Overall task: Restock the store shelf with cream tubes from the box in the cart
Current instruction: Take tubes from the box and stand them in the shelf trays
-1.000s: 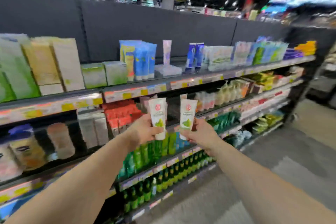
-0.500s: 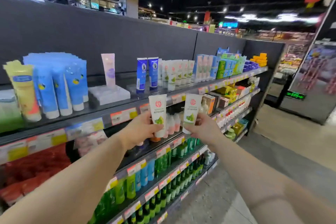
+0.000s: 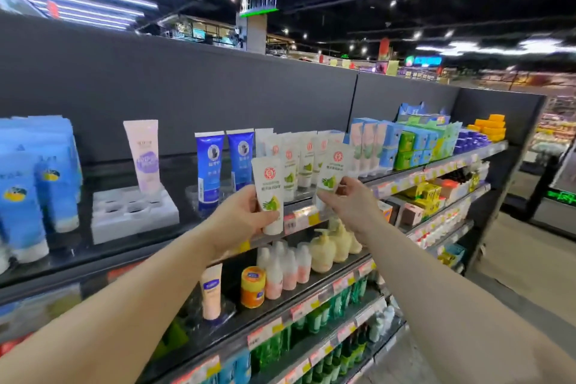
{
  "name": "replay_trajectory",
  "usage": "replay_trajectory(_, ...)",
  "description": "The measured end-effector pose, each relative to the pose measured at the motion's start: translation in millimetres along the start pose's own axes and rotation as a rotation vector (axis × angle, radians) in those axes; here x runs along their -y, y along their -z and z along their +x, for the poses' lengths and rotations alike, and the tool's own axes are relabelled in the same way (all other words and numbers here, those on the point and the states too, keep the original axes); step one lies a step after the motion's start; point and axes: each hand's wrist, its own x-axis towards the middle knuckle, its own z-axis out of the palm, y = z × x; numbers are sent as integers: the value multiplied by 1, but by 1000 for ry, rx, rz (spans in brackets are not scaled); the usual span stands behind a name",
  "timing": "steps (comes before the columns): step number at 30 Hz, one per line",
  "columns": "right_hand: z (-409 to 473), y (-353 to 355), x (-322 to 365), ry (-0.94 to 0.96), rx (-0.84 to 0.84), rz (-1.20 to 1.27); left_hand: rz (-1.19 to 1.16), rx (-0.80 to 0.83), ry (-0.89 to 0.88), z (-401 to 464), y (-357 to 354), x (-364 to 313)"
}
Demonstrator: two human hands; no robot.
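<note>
Restocking is underway: one cream tube [image 3: 270, 193] is gripped in left hand [image 3: 241, 217] fingers, another tube [image 3: 332, 170] pinched in right hand [image 3: 349, 199], both held near the shelf's matching row [image 3: 307, 154], neither yet placed.

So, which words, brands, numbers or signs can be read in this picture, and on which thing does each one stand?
No text here can be quoted with certainty.
White tube in the left hand: round red logo, one printed line, too blurred.
White tube in the right hand: same red logo, blurred.
Two dark blue tubes: white lettering, unreadable.
Pink tube: purple label, blurred.
Shelf price tags: too small.
Green lit sign, far right: illegible.
</note>
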Motion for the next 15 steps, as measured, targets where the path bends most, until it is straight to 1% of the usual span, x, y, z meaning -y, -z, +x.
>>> replay_trajectory(3,39,5,-10,56,57,-54,70,-86,18,20,-11,-4)
replay_trajectory(6,76,3,-19,106,142,-115,87,-199,54,35,-23,-7)
replay_trajectory(8,95,0,-22,136,214,-146,82,-245,76,43,-28,-7)
replay_trajectory(11,113,-7,-25,169,299,-123,53,-328,115,50,-35,-9)
replay_trajectory(15,120,-13,-33,230,389,-203,23,-413,158,53,-50,-13)
